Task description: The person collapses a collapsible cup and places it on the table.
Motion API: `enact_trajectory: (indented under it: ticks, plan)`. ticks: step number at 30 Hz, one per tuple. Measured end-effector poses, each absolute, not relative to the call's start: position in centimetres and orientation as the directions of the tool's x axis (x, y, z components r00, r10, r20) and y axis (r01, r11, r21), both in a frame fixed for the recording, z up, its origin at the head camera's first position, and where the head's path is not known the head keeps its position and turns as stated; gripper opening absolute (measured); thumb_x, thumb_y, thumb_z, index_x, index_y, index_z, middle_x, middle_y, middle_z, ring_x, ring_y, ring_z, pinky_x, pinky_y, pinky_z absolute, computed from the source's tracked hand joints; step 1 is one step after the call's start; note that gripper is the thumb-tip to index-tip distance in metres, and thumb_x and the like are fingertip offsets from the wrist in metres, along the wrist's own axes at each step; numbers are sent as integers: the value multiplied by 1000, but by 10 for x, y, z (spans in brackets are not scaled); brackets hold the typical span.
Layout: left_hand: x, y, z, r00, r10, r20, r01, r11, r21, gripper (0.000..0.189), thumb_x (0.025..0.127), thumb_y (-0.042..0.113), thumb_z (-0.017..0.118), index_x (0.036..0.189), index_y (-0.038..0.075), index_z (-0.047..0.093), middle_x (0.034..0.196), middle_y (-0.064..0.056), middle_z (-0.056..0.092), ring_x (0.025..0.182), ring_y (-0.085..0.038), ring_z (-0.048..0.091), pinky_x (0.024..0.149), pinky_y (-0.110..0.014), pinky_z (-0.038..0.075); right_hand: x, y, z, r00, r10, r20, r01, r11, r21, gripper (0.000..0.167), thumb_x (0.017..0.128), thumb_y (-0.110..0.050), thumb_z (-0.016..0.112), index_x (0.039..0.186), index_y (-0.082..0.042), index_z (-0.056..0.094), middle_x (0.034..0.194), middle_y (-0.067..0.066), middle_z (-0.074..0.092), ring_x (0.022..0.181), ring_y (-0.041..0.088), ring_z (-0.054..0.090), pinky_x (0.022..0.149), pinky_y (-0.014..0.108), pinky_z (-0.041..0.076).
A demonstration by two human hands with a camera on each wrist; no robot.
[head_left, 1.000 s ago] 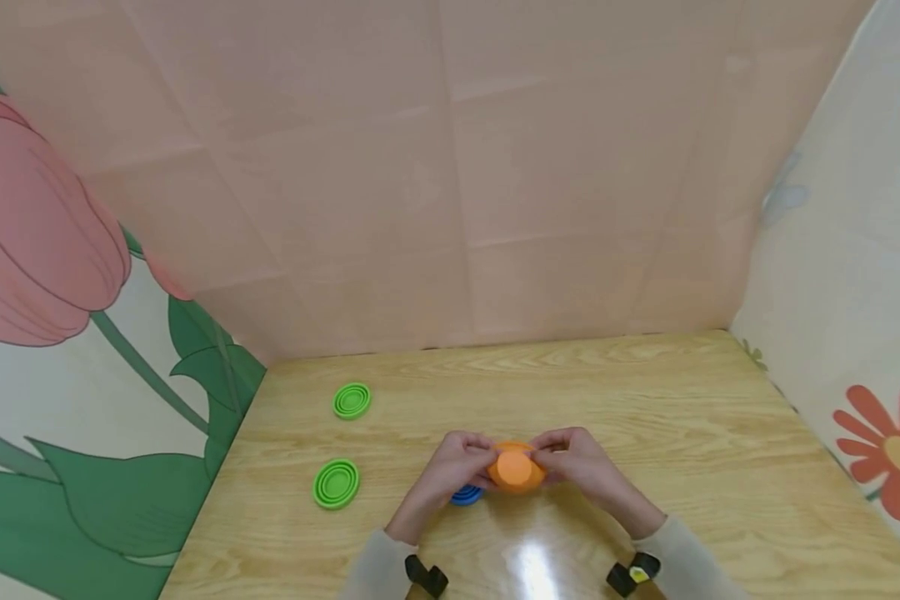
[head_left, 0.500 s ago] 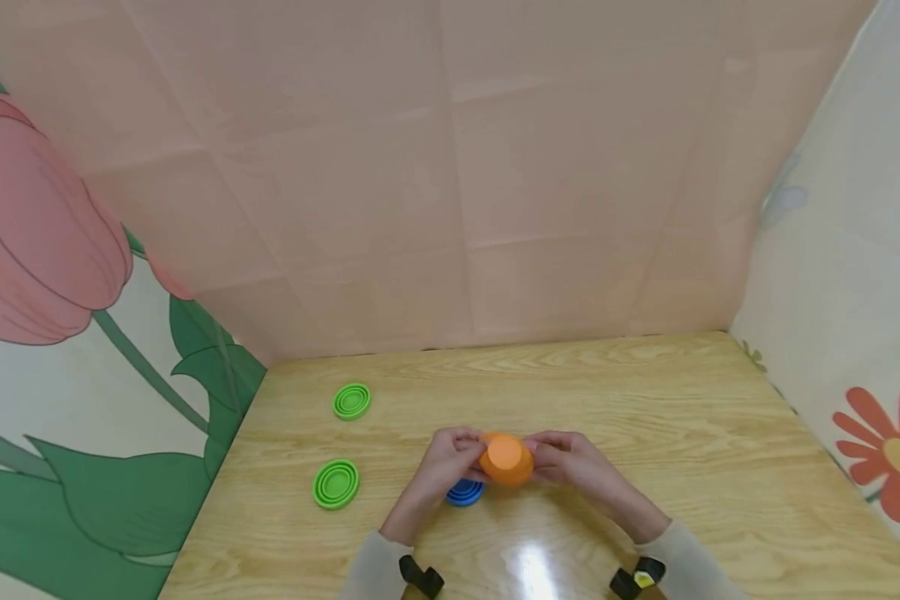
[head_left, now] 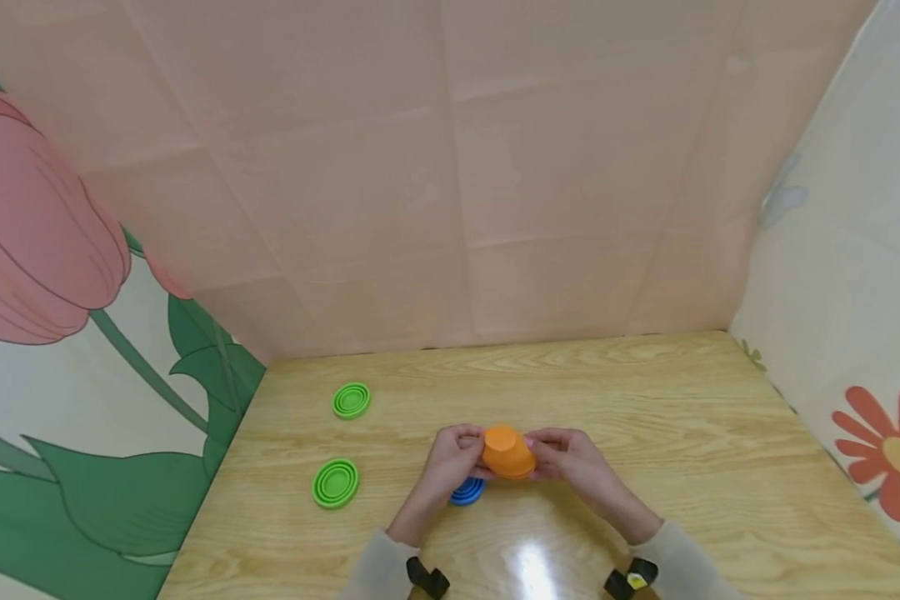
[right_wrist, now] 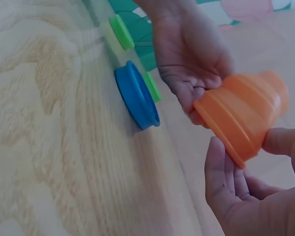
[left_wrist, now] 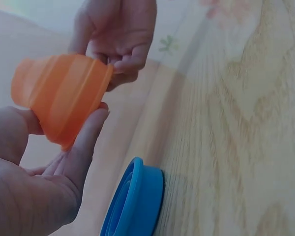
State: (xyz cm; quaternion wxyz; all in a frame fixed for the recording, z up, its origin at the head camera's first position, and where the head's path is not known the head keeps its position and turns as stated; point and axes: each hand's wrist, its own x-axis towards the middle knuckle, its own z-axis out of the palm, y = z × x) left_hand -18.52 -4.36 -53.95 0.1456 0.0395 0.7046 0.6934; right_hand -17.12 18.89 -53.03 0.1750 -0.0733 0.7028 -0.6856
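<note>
An orange collapsible cup (head_left: 507, 452), drawn out into stepped rings, is held upside down between my two hands, raised over the table. My left hand (head_left: 452, 460) pinches its left side, thumb on the wall and fingers under the rim, as the left wrist view shows on the cup (left_wrist: 69, 98). On the opposite side my right hand (head_left: 567, 458) pinches it the same way, thumb on the wall and fingertips at the rim (right_wrist: 221, 135). A blue collapsible cup (head_left: 467, 492), folded flat, lies on the table below my left hand, which partly covers it in the head view.
Two green collapsible cups, both folded flat, lie to the left: one nearer cup (head_left: 336, 483) and one farther cup (head_left: 351, 401). A pink cloth (head_left: 450, 208) hangs behind the wooden table (head_left: 682, 417). Printed flower panels stand at both sides.
The orange cup has shifted slightly left and tipped, its small base now pointing up and away. Both hands keep their hold on it; the blue and green cups stay put.
</note>
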Motion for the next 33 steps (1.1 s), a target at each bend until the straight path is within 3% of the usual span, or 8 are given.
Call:
enact_trajectory:
  ticks: [3, 7, 13, 21, 24, 29, 33]
  plan:
    - [-183, -40, -540, -955, 243, -171, -171, 21, 985, 22, 107, 8, 57, 120, -8, 64, 108, -25, 78, 77, -23, 79, 72, -38, 69, -171, 186, -531, -949, -291, -124, 99, 101, -990, 41, 107, -11, 58, 136, 17, 56, 127, 26, 70, 98, 16, 73, 82, 34, 68]
    - [-181, -38, -541, -937, 300, -181, -204, -46, 978, 30, 110, 15, 55, 127, -7, 64, 112, -23, 77, 80, -22, 79, 76, -37, 69, -171, 182, -529, -975, -200, -97, 66, 156, -986, 33, 104, -5, 58, 129, 15, 62, 113, 21, 75, 90, 13, 71, 75, 31, 67]
    - [-180, -43, -538, -882, 430, -193, -288, -166, 943, 36, 108, 13, 57, 138, -6, 59, 128, -22, 71, 94, -19, 77, 90, -39, 67, -172, 185, -528, -987, -129, -96, 70, 193, -979, 32, 104, -4, 58, 130, 13, 62, 114, 21, 75, 90, 12, 71, 74, 31, 67]
    - [-177, -44, -534, -854, 479, -202, -329, -197, 923, 46, 102, 7, 64, 145, -7, 52, 140, -25, 65, 123, -34, 70, 98, -41, 64, -170, 190, -529, -987, -114, -113, 88, 207, -974, 33, 105, -7, 59, 133, 11, 61, 114, 20, 73, 93, 16, 69, 79, 35, 68]
    - [-177, -42, -536, -865, 459, -205, -320, -188, 929, 43, 102, 5, 65, 142, -7, 55, 133, -22, 69, 119, -32, 72, 97, -43, 65, -170, 190, -529, -988, -112, -106, 81, 211, -974, 31, 105, -5, 59, 132, 11, 61, 112, 19, 73, 91, 14, 68, 78, 33, 67]
    - [-178, -36, -542, -899, 388, -204, -264, -105, 959, 38, 95, -1, 66, 132, -5, 59, 107, -13, 76, 91, -22, 77, 88, -45, 67, -169, 188, -527, -988, -128, -87, 58, 218, -974, 30, 102, -6, 63, 128, 9, 65, 104, 14, 74, 86, 11, 67, 74, 26, 64]
    - [-179, -34, -543, -926, 330, -183, -218, -73, 973, 38, 92, -2, 63, 130, -6, 60, 101, -12, 77, 82, -21, 77, 80, -41, 69, -170, 191, -527, -974, -199, -104, 69, 174, -982, 38, 104, -15, 65, 132, 10, 62, 109, 13, 76, 90, 11, 70, 78, 29, 65]
